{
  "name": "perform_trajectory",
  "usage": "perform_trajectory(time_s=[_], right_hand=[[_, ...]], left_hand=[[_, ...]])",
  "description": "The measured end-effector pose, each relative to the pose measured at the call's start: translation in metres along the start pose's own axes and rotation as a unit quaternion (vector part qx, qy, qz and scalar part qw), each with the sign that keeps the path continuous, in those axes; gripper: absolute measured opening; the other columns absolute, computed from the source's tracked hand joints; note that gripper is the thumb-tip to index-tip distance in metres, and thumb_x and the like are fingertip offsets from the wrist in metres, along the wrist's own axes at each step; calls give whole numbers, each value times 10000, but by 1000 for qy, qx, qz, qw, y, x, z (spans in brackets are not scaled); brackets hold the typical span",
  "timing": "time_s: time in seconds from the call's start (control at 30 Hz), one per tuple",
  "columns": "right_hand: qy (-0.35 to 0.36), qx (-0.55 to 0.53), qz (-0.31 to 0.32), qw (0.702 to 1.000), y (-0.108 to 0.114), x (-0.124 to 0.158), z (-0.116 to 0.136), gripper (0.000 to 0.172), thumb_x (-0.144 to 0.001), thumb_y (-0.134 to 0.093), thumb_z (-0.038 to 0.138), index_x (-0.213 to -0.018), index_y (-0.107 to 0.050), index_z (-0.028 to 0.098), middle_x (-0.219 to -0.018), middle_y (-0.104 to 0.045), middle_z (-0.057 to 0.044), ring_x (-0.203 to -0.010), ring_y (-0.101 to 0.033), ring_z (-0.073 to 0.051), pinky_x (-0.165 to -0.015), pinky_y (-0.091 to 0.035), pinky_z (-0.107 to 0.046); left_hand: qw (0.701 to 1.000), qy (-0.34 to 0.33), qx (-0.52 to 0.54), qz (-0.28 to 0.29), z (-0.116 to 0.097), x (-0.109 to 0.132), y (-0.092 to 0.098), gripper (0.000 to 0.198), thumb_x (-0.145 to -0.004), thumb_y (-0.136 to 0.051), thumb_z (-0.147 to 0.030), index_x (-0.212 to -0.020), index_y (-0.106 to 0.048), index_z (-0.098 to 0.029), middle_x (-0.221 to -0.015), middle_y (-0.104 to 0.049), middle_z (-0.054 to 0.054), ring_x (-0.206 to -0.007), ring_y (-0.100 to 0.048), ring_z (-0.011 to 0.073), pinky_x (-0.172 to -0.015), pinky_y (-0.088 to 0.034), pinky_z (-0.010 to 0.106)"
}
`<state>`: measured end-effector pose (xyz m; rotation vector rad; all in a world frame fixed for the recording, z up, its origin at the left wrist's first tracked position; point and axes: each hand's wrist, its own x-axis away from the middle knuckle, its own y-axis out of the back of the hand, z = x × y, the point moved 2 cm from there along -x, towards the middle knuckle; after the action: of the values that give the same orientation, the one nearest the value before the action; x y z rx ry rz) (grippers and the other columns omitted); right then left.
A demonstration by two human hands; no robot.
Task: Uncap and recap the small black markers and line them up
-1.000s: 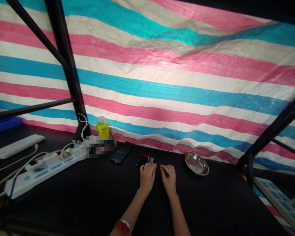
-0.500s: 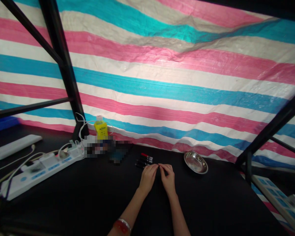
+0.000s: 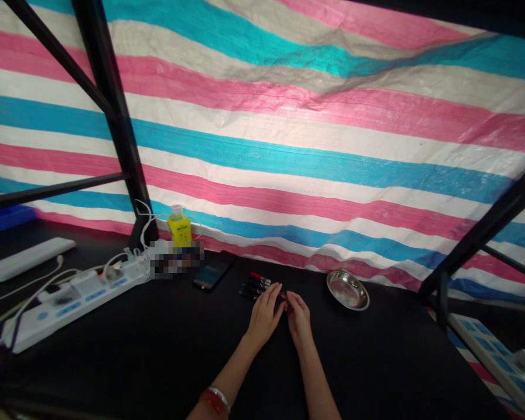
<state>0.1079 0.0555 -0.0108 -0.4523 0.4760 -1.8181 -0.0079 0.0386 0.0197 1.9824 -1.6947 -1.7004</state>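
Note:
My left hand is over the black table with its fingers stretched out and its thumb apart. Close beside it, my right hand is closed in a pinch. A small dark thing seems to show between the two hands, too small to name. Just beyond my left fingers lie several slim objects with silvery ends, one with a red body and others with black bodies. My left hand partly hides the nearest of these. To the right of my hands sits a round shiny metal dish.
A dark phone lies left of the slim objects. Farther left are a yellow-labelled bottle, a white power strip with plugs and cables, and a long white block. Striped sheeting hangs behind, between black frame posts.
My left fingers have come out of a pinch and stretched forward. My right hand has shifted slightly and stays pinched. The slim objects and dish lie as before.

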Motion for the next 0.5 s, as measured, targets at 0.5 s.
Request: perform_trajectory(time_s=[0.5], right_hand=[[-50, -75, 30, 995, 16, -14, 1, 146, -666, -708, 343, -744, -662, 227, -755, -706, -11, -570, -599, -121, -531, -479, -255]], left_hand=[[956, 224, -174, -73, 32, -15, 18, 513, -786, -508, -465, -1169, -486, -124, -1158, -559, 174, -1078, -489, 308, -870, -350, 459]])
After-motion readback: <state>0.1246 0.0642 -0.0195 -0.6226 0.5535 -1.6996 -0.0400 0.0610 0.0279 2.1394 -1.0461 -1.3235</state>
